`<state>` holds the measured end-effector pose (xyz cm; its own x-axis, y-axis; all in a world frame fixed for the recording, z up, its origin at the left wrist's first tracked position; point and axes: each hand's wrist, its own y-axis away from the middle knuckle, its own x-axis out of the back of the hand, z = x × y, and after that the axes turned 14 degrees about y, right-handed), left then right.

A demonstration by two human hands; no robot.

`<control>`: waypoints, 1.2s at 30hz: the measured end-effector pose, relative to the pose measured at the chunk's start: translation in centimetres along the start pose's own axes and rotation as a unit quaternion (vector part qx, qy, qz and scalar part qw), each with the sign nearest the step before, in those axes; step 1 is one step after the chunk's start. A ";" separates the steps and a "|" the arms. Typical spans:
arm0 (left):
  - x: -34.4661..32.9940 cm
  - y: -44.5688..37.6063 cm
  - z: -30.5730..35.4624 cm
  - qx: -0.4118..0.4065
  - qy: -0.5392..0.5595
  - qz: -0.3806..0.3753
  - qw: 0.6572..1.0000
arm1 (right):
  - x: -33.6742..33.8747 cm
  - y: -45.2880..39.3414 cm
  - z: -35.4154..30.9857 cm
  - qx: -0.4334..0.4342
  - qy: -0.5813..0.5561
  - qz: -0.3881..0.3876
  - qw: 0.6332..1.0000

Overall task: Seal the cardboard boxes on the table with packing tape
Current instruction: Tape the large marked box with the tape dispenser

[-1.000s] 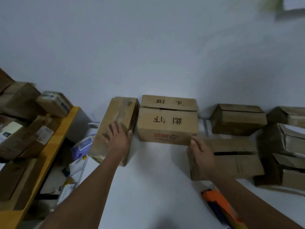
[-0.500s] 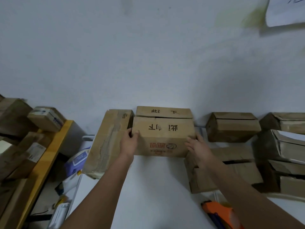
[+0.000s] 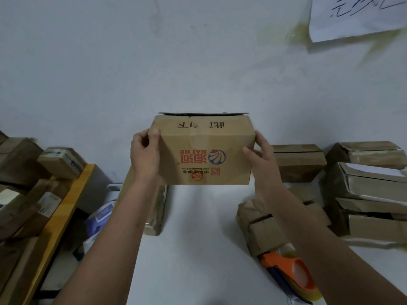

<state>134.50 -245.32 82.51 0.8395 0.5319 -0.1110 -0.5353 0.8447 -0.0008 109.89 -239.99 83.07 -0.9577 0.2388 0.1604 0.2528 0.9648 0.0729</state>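
Cardboard box (image 3: 204,150) held up in the air above the white table (image 3: 198,249), in front of the pale wall. Printed face toward the camera, red and blue logo and lettering upside down. Top flap edge shows dark along the upper rim.

Left hand (image 3: 144,155) grips the box's left end, thumb curled over the front corner. Right hand (image 3: 258,156) grips the right end, thumb on the front face, fingers wrapped behind.

Below left, a flat taped box (image 3: 157,208) lies on the table, partly hidden by the left forearm. Below right, a crumpled box (image 3: 262,230) with open flaps. Just beside it, nearer the camera, an orange tape dispenser (image 3: 290,276) with a yellowish roll.

Far right: stack of boxes (image 3: 370,190). One more box (image 3: 297,161) against the wall. Left: yellow-edged shelf (image 3: 66,208) loaded with parcels. Paper sheet (image 3: 356,16) with handwriting on the wall, upper right.
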 end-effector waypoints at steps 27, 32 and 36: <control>15.8 28.1 -5.2 0.094 0.001 0.232 0.968 | 7.2 26.3 9.2 0.035 0.128 -0.186 0.974; 17.5 28.8 -8.2 0.107 -0.054 0.182 0.976 | 5.8 26.4 12.1 -0.078 0.118 -0.149 0.979; 17.6 26.7 -9.1 0.096 -0.079 0.118 0.985 | 4.3 25.1 14.2 -0.070 0.194 -0.045 0.977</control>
<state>134.18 -213.95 71.49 0.7066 0.7041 0.0704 -0.7019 0.6847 0.1961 110.20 -213.21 71.60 -0.8592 0.0676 0.5071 0.2125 0.9489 0.2335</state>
